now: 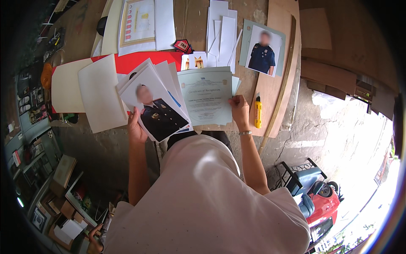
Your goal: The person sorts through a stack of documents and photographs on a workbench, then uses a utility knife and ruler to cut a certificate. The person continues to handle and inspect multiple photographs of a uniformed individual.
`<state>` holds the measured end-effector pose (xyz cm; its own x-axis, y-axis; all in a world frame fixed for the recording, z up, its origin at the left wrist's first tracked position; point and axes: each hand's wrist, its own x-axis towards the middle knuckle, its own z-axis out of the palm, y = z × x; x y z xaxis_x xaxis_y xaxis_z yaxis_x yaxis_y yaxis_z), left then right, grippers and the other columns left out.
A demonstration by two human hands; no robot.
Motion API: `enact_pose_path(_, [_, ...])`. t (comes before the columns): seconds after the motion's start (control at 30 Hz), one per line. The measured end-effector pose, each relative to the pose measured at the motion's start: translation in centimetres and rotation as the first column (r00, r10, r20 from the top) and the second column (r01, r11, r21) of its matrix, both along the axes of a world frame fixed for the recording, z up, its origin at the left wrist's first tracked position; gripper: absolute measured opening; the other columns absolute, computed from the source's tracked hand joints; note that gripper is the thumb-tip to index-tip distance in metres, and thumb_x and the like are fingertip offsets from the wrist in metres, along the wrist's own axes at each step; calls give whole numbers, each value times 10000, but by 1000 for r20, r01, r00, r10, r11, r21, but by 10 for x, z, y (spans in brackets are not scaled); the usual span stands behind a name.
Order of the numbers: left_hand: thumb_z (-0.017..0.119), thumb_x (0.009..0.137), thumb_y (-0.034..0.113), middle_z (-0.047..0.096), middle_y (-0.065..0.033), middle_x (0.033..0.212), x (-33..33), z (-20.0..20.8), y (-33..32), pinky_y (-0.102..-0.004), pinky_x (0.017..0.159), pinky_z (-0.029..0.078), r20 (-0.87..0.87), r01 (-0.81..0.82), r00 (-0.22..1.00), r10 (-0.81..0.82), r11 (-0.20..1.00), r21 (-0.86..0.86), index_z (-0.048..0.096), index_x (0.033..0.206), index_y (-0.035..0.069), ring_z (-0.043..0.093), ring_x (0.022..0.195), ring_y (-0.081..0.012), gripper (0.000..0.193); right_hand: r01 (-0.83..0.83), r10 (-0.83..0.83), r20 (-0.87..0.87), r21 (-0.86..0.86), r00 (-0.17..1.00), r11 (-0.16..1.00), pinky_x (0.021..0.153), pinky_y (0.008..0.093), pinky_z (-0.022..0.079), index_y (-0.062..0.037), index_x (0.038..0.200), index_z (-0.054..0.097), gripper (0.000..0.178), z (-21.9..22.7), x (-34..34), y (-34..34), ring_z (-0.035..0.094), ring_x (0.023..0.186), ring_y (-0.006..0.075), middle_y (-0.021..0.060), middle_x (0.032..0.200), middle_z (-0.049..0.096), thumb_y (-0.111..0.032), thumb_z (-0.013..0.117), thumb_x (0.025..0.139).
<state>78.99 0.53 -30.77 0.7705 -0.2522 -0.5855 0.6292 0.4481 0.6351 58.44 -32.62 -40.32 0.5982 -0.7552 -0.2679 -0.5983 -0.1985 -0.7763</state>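
Observation:
My left hand [136, 128] is closed on the lower left edge of a portrait photo [163, 120] of a person in dark uniform. More sheets fan out behind that photo, gripped along with it. Beside it, a pale green certificate [205, 97] lies face up over other sheets by the table's near edge. My right hand [240, 110] pinches the certificate's right edge between thumb and fingers. To the right of that hand rests a yellow utility knife [258, 113]. Farther back, a second portrait photo [263, 55] sits on another pale green sheet.
Cream boards [69, 89] and a red sheet [144, 58] spread over the left of the table. White paper strips [220, 36] and a red-and-black patch [182, 45] lie at the back. A long wooden strip [280, 89] runs down the right side. A chair [305, 180] stands lower right.

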Motion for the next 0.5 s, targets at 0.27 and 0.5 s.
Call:
enact_pose_path(0.27, [727, 945, 306, 658, -35, 1013, -27, -63, -9, -403, 948, 543, -199, 10, 980, -20, 999, -52, 626, 1004, 127, 654, 998, -178, 214, -24, 7, -70, -248, 998, 968, 896, 429, 494, -7, 1259, 570, 429, 10, 8, 26, 584, 1030, 346, 179, 1124, 590, -186, 714, 896])
enact_pose_path(0.5, [688, 975, 282, 663, -4, 1053, -49, -99, -74, -367, 975, 532, -226, 90, 964, -139, 972, -215, 632, 1082, 107, 644, 1042, -150, 213, -56, -18, -172, -416, 985, 908, 992, 460, 432, 2, 1316, 569, 508, 9, 20, 46, 527, 1115, 375, 192, 1178, 558, -253, 731, 907])
